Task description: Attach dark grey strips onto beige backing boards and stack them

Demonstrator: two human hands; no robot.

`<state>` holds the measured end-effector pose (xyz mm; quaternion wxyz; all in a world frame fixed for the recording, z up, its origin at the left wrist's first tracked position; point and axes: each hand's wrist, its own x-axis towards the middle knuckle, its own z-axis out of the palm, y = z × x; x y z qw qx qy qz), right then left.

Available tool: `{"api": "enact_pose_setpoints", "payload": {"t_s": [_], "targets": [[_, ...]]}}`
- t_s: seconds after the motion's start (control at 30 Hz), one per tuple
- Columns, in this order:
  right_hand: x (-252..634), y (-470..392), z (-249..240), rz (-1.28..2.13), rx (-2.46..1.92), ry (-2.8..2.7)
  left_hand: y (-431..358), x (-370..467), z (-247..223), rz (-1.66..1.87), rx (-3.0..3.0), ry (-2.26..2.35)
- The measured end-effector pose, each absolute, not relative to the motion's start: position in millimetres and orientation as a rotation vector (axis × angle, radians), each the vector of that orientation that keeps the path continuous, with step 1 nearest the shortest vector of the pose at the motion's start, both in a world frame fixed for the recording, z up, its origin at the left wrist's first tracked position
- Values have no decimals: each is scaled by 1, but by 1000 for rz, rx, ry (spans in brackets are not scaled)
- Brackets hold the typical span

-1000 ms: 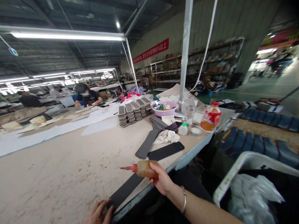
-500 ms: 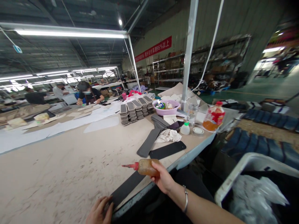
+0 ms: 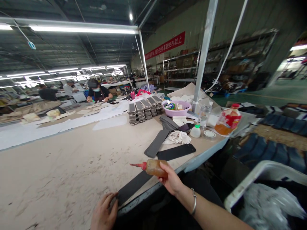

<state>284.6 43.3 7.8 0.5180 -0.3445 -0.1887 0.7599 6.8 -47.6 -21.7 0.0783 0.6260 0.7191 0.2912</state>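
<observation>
My right hand (image 3: pixel 170 179) is wrapped round a squeeze bottle (image 3: pixel 155 168) of amber liquid, which lies nearly level with its red nozzle pointing left. Below it, a long dark strip (image 3: pixel 134 188) rests along the table's near edge. The fingers of my left hand (image 3: pixel 105 209) are bent over the strip's lower left end and press on it. Behind the bottle are a grey strip (image 3: pixel 157 143) and a black strip (image 3: pixel 177 152), with a crumpled white cloth (image 3: pixel 178 137) beside them.
Stacks of grey-topped pieces (image 3: pixel 144 110) stand near a purple basin (image 3: pixel 177 110). To the right are a small green-capped bottle (image 3: pixel 195 131), a glass jar (image 3: pixel 205 116) and a large red-capped jug (image 3: pixel 228 120). A white bin (image 3: pixel 251 179) is at lower right. A person works across the table.
The view has turned slightly left, so most things appear further right. My right hand still grips the bottle above the strip, and my left hand stays at the strip's end.
</observation>
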Motion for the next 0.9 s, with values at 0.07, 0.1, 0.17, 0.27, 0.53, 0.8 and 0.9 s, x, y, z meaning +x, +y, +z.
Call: {"api": "enact_pose_setpoints", "payload": {"t_s": [0.07,0.1,0.17,0.27,0.53,0.8,0.9], "targets": [[285,43,7,1824,-820,-461,-49,4,-22,884,1880,2155],[285,43,7,1825,-819,-463,-50,3,-23,888,1886,2160],[285,43,6,1830,-819,-460,-51,1,-23,890,1909,2167],[285,43,7,1826,-823,-438,-52,0,-21,850,1963,2131],[287,42,11,1809,-855,-421,-54,4,-12,722,2021,2092],[287,42,9,1815,-850,-439,-59,4,-16,680,2110,2085],[286,43,7,1814,-850,-457,-59,2,-18,651,2127,2058]]}}
